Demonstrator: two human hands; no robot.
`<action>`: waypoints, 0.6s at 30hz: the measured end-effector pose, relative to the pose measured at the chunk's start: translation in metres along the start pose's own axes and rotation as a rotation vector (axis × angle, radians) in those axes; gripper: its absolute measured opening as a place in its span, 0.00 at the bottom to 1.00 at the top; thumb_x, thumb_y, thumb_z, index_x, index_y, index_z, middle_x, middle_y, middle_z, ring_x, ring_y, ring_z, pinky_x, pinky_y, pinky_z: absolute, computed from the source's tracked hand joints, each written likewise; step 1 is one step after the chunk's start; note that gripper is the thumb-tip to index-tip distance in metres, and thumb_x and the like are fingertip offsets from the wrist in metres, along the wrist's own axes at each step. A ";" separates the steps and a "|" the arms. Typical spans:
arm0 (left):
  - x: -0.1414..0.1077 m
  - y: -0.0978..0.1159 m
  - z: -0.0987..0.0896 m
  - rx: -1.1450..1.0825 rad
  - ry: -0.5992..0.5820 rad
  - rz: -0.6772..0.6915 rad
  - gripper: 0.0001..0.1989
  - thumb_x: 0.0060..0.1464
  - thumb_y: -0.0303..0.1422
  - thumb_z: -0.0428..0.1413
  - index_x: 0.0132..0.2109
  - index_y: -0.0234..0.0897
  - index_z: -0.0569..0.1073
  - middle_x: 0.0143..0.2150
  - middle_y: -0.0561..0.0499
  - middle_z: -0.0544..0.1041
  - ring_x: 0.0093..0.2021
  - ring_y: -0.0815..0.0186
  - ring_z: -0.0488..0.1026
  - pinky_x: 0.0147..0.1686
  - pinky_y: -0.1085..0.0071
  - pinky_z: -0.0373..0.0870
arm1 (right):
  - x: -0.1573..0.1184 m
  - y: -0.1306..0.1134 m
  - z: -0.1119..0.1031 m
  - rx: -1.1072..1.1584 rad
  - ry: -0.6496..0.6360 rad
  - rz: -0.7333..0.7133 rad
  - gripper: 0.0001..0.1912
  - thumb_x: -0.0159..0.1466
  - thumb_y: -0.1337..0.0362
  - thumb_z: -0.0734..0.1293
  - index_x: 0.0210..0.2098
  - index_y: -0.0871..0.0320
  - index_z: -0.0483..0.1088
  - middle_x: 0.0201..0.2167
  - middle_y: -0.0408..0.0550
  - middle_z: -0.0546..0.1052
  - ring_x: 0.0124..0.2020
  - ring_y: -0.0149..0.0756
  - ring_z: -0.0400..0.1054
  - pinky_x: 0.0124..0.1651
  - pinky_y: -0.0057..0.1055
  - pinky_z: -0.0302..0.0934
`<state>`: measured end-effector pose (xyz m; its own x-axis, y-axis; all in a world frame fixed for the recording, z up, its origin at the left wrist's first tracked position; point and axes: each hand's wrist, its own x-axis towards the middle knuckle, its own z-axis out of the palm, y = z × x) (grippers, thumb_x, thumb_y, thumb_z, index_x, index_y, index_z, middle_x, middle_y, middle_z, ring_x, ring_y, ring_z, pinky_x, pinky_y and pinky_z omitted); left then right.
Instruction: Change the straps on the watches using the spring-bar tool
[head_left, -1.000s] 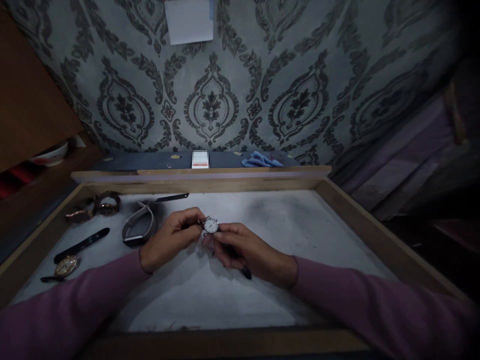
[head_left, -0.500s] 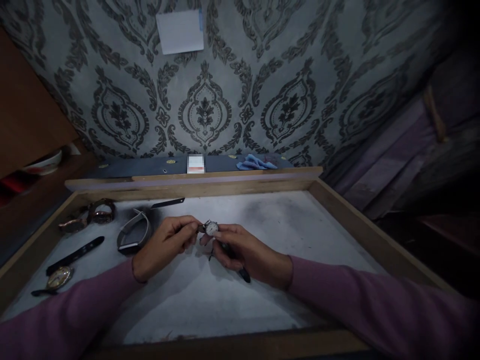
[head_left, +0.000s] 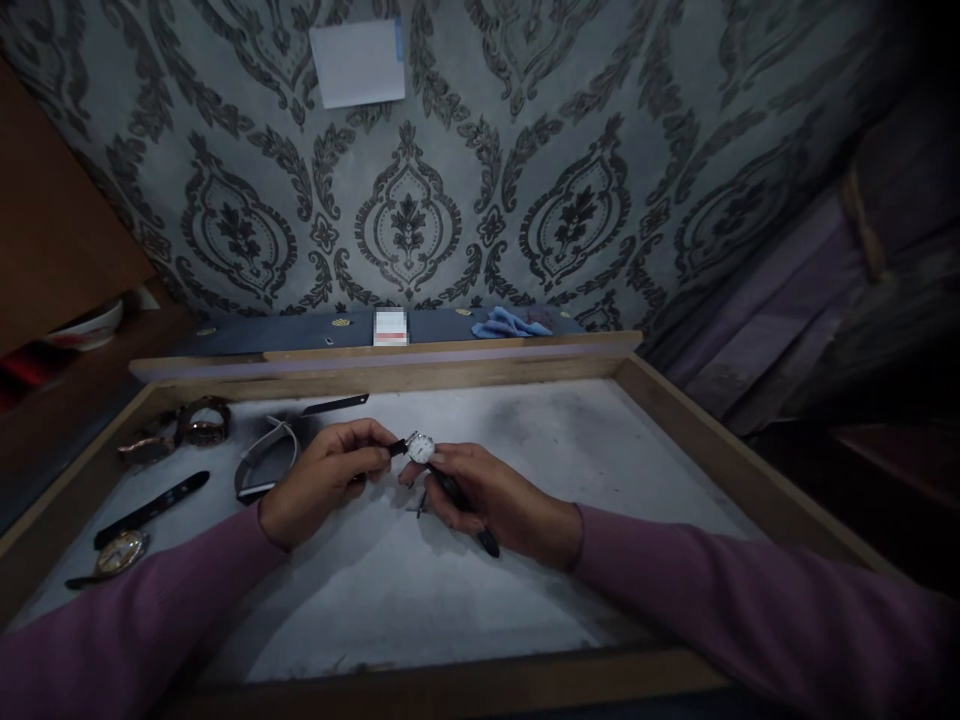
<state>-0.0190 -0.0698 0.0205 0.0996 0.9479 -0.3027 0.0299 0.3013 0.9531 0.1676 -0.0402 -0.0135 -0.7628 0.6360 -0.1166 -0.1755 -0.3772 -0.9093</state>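
A small wristwatch (head_left: 421,449) with a white face and dark strap is held up between my two hands, above the white bottom of a wooden tray (head_left: 450,374). My left hand (head_left: 337,462) pinches the strap on the left side of the case. The fingers of my right hand (head_left: 480,485) close around the watch from the right, and the other strap part hangs out under the palm. Below the fingers a small dark thin piece shows, too small to name.
Left in the tray lie a gold-faced watch (head_left: 121,550) with black strap, a grey-strapped watch (head_left: 251,488) and two brownish watches, one a round watch (head_left: 205,421). A dark strap (head_left: 336,405) lies behind. Beyond the rim are a blue cloth (head_left: 510,323) and a small card (head_left: 391,327).
The watch has risen slightly and its face has turned a little. My left hand has moved slightly left, showing more of the dark strap between its fingers and the case.
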 end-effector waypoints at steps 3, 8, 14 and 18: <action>-0.001 0.002 0.002 -0.002 0.003 0.000 0.16 0.38 0.37 0.62 0.34 0.34 0.68 0.21 0.60 0.65 0.17 0.79 0.50 0.16 0.79 0.41 | 0.000 0.001 -0.001 -0.003 0.008 0.000 0.15 0.64 0.57 0.61 0.38 0.64 0.72 0.12 0.36 0.63 0.11 0.22 0.46 0.14 0.22 0.33; -0.001 0.002 0.001 0.016 -0.014 0.016 0.16 0.40 0.38 0.62 0.32 0.35 0.66 0.21 0.60 0.65 0.18 0.78 0.52 0.16 0.80 0.43 | 0.001 0.000 -0.002 -0.020 0.016 0.009 0.15 0.64 0.59 0.60 0.39 0.64 0.72 0.12 0.36 0.63 0.10 0.22 0.46 0.14 0.23 0.33; -0.002 0.002 0.000 0.023 -0.018 0.026 0.15 0.40 0.38 0.62 0.33 0.35 0.69 0.21 0.60 0.64 0.19 0.77 0.53 0.17 0.79 0.44 | 0.001 0.000 -0.002 -0.008 0.018 -0.001 0.16 0.63 0.59 0.60 0.38 0.65 0.72 0.12 0.37 0.64 0.11 0.22 0.47 0.14 0.23 0.33; -0.001 0.003 0.000 0.047 -0.006 0.022 0.15 0.39 0.38 0.62 0.34 0.34 0.71 0.21 0.59 0.63 0.20 0.76 0.53 0.18 0.79 0.45 | 0.001 0.001 -0.003 -0.006 -0.010 -0.012 0.16 0.64 0.60 0.58 0.39 0.65 0.72 0.12 0.36 0.63 0.10 0.21 0.46 0.14 0.23 0.33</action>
<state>-0.0195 -0.0702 0.0233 0.1067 0.9535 -0.2819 0.0744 0.2750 0.9586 0.1687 -0.0378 -0.0154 -0.7671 0.6335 -0.1012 -0.1812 -0.3652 -0.9131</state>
